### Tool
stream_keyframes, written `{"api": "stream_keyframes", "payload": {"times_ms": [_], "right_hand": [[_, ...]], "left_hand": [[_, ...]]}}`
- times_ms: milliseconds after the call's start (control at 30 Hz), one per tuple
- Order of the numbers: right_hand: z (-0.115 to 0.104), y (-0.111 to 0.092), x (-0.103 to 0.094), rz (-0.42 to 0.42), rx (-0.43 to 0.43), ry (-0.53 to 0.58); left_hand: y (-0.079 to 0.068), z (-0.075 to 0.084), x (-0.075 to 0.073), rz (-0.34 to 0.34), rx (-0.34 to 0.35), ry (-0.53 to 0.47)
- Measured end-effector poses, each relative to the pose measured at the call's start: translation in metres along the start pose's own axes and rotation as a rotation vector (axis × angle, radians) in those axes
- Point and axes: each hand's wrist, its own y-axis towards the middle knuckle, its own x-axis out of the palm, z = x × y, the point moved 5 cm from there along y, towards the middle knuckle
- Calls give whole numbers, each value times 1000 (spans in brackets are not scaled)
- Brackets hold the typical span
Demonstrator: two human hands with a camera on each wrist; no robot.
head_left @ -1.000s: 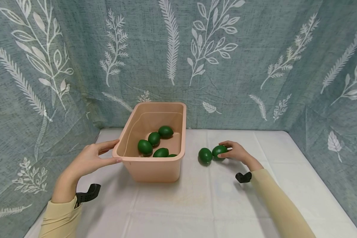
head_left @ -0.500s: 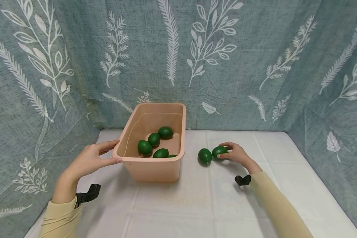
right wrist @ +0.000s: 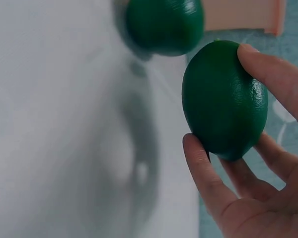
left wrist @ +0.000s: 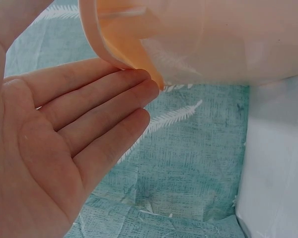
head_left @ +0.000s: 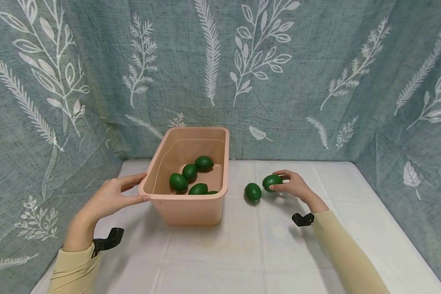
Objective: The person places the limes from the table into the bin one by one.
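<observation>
My right hand [head_left: 294,188] grips a dark green lime [head_left: 272,183] between thumb and fingers, slightly off the white table. In the right wrist view the held lime [right wrist: 225,99] is upright, with fingertips around its side and lower end. Another lime [head_left: 252,192] lies on the table just left of it. My left hand [head_left: 108,199] touches the near left corner of a peach plastic bin [head_left: 194,210], its fingers straight in the left wrist view along the rim [left wrist: 92,29]. Several limes [head_left: 179,182] lie inside the bin; its front wall partly hides some.
A white cloth covers the table [head_left: 242,253]. Teal curtains [head_left: 301,81] with white leaf prints stand behind and at both sides. The bin's far end stands close to the back curtain.
My right hand has taken hold of the right-hand lime and raised it a little, away from the lime beside it. The left hand and the bin have stayed in place.
</observation>
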Motion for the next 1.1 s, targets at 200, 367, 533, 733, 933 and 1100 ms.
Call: {"api": "stream_keyframes", "payload": {"times_ms": [200, 367, 533, 733, 933, 1100], "right_hand": [[-17, -1, -8, 4, -24, 3], [-33, 0, -13, -1, -48, 10], [-51, 1, -17, -4, -57, 5], [-77, 6, -19, -13, -81, 5], [-107, 11, -18, -28, -116, -7], [-131, 16, -14, -44, -152, -22]], "left_hand": [[0, 0, 0, 2, 5, 0], [0, 0, -1, 8, 8, 10], [0, -1, -1, 5, 1, 6], [1, -2, -1, 2, -1, 4], [0, -1, 0, 1, 0, -1], [-1, -1, 0, 2, -4, -3]]}}
